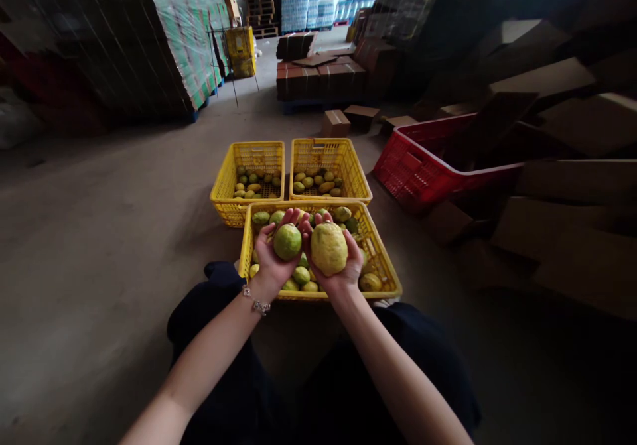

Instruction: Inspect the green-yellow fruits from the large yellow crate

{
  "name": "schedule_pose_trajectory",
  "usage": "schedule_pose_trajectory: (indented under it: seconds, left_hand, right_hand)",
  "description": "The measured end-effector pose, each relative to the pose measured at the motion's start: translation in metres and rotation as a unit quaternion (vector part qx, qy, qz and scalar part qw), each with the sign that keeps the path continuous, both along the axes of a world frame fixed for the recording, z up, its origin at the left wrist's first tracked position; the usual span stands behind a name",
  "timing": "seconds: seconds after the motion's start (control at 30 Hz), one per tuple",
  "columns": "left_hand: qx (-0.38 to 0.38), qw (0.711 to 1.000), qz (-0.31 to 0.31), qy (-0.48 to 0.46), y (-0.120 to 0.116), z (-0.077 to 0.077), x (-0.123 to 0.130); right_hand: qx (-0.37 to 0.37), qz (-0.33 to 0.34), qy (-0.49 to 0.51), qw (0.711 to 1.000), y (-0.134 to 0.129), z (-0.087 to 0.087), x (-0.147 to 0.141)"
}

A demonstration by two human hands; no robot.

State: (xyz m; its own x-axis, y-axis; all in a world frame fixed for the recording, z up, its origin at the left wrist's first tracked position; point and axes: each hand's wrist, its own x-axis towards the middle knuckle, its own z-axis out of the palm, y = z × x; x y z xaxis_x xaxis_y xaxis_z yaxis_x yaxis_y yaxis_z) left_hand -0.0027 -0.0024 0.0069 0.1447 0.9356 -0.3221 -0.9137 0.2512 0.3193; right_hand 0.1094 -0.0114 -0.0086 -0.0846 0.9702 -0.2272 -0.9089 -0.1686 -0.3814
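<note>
The left hand (272,266) is turned palm up, its thumb at the outer side and its fingers reaching loosely behind a round, smooth-looking green fruit (287,242) that sits in the palm. The right hand (352,267) is cupped wider around a larger, lumpy, pale yellow fruit (329,249), thumb along the outer side and fingertips showing behind and at the inner side. Neither hand is pressed closed; each bends only as far as its fruit allows. The two hands are side by side, their inner fingers nearly meeting.

Both fruits are held above the middle of a yellow slatted plastic crate (381,251), the green one toward its left edge, the pale one toward its right. The wrists cross the near edge, the left one wearing a silvery linked bracelet (259,307). Loose yellow-green fruits (301,274) lie inside, some along the far edge, others by the near right corner. Beyond the far edge stand a left yellow crate (223,183) and a right yellow crate (356,170), both holding smaller fruits (326,187).
</note>
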Motion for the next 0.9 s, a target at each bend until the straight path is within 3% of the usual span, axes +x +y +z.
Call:
schedule_pose_trajectory:
  seconds: [0.27,0.43,0.73,0.9]
  left_hand:
    - [0.019,0.999,-0.004,-0.036,0.0004,-0.0057,0.0043]
    - [0.007,1.0,-0.006,-0.005,0.0019,-0.0076,0.006]
    - [-0.004,0.999,-0.001,-0.042,0.0024,-0.0049,0.0061]
    - [-0.011,0.998,-0.031,-0.049,0.001,0.0023,0.002]
  right_hand:
    - [-0.019,-0.006,0.035,0.999,0.0013,-0.0006,-0.0027]
    - [-0.028,-0.011,0.041,0.999,0.0021,-0.0016,-0.0023]
    - [-0.008,0.006,0.084,0.996,0.0037,-0.0075,0.0001]
    - [-0.009,0.041,0.091,0.995,0.0027,-0.0099,0.0056]
